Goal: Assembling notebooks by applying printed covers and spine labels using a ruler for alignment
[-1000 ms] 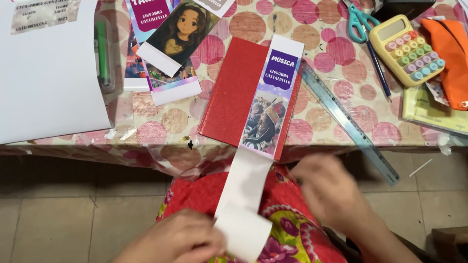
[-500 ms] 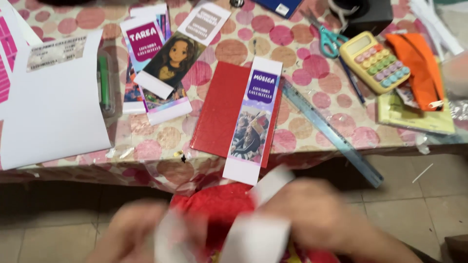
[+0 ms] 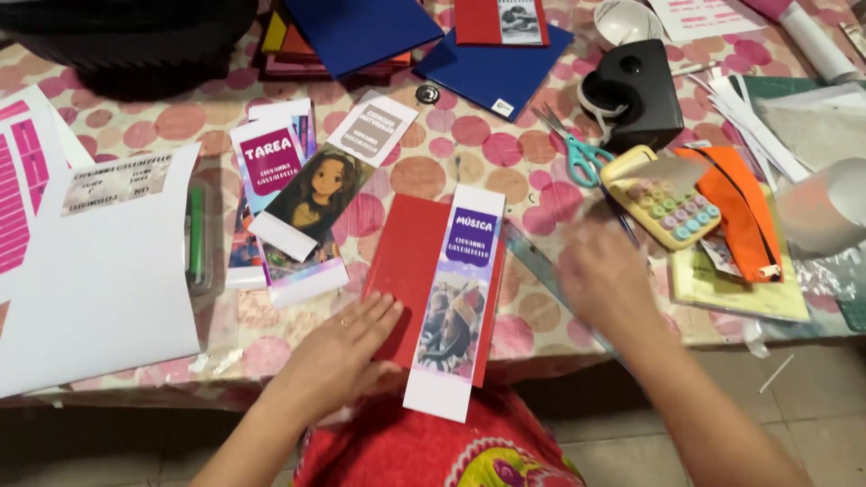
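Red notebook [image 3: 408, 261] lies lengthwise at the table's [image 3: 541, 316] front edge; left hand [image 3: 347, 347] presses flat on it, right hand [image 3: 604, 280] blurred, grip unclear, nearby.

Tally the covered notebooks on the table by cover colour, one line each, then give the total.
Red: 2, one under the left hand, the red notebook, and one at the top, the far red notebook.
Blue: 2, the upper blue notebook and the blue notebook under the far red one.
Total: 4
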